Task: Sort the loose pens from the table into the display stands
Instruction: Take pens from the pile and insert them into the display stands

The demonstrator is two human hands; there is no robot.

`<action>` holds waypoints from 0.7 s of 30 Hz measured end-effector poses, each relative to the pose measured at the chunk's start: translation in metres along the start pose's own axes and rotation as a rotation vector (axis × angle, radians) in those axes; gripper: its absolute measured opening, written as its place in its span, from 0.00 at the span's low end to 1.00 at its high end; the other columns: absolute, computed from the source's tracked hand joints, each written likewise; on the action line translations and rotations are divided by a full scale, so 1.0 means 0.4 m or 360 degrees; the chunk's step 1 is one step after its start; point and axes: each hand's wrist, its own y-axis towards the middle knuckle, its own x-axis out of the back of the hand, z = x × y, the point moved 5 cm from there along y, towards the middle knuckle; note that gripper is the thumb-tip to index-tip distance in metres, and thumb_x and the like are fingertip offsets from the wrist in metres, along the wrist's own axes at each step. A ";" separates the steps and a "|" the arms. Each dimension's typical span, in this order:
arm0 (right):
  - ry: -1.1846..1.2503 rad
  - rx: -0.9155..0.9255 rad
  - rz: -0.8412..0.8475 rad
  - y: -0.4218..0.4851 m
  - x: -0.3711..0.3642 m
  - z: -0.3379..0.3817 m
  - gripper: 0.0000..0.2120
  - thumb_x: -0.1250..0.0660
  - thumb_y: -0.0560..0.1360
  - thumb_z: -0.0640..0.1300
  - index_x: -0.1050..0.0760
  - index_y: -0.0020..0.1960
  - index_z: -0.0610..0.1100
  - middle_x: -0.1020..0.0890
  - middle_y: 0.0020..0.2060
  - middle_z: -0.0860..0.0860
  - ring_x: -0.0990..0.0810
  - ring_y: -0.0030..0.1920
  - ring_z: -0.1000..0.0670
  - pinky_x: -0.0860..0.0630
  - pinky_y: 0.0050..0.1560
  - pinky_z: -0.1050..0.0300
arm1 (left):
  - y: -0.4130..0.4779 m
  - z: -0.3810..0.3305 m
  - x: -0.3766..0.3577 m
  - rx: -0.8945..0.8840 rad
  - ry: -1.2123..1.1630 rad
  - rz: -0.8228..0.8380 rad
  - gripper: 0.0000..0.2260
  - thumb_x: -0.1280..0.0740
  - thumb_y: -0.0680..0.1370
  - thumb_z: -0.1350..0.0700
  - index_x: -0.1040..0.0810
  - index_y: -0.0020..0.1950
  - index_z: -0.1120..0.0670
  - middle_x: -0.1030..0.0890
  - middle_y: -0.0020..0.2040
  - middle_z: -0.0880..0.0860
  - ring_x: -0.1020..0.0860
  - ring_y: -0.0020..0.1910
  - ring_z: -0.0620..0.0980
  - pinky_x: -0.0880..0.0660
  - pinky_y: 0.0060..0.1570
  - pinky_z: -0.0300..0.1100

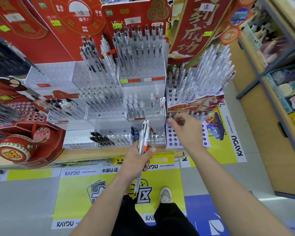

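While left hand (136,156) fingers grip the pen bundle (143,138), right hand (184,128) fingers pinch, contents unclear. Line tip over a hole in the purple stand (173,141) below fingers, push straight.

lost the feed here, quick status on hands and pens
Left hand shut on bundle of pens. Right hand at the purple stand, fingertips pinched, a pen there unclear. Nothing in the way.

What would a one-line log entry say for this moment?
left hand: holds bundle of clear-barrelled pens | right hand: fingertips pinched at lilac cardboard stand with round holes | stage: slotting pens
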 end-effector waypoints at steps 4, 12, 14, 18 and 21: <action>0.0211 0.0108 0.0424 -0.057 -0.010 0.090 0.07 0.25 0.75 0.50 0.17 0.44 0.46 0.16 0.36 0.56 0.19 0.38 0.60 0.27 0.41 0.69 | 0.014 -0.010 -0.049 -0.0032 0.0001 0.0039 0.09 0.30 0.81 0.56 0.29 0.53 0.57 0.29 0.29 0.47 0.31 0.26 0.46 0.31 0.26 0.41; 0.0337 -0.0087 0.0533 -0.044 0.022 0.071 0.07 0.23 0.74 0.49 0.22 0.42 0.53 0.16 0.34 0.51 0.17 0.38 0.52 0.22 0.41 0.56 | 0.051 -0.033 -0.106 -0.0173 0.0275 0.0067 0.11 0.29 0.80 0.55 0.30 0.52 0.57 0.28 0.28 0.52 0.30 0.23 0.48 0.31 0.24 0.43; 0.0378 -0.0082 0.0447 -0.028 0.048 0.059 0.05 0.25 0.76 0.47 0.21 0.44 0.51 0.16 0.34 0.51 0.16 0.38 0.52 0.21 0.43 0.53 | 0.055 -0.032 -0.110 -0.0153 0.0293 0.0075 0.11 0.28 0.80 0.54 0.29 0.55 0.55 0.25 0.31 0.53 0.28 0.23 0.46 0.29 0.25 0.42; 0.0566 0.0020 0.0162 0.018 0.122 0.042 0.03 0.29 0.78 0.41 0.20 0.48 0.49 0.16 0.38 0.52 0.17 0.41 0.51 0.20 0.45 0.52 | 0.064 -0.007 -0.098 -0.0061 0.0271 0.0054 0.10 0.29 0.80 0.53 0.29 0.54 0.55 0.27 0.32 0.51 0.29 0.25 0.48 0.31 0.24 0.42; 0.0540 0.0076 0.0090 0.045 0.152 0.012 0.10 0.31 0.80 0.42 0.23 0.48 0.58 0.18 0.40 0.59 0.18 0.44 0.54 0.21 0.48 0.53 | 0.065 0.009 -0.083 0.0006 0.0238 0.0023 0.09 0.31 0.82 0.52 0.29 0.52 0.55 0.31 0.30 0.50 0.32 0.25 0.49 0.35 0.24 0.40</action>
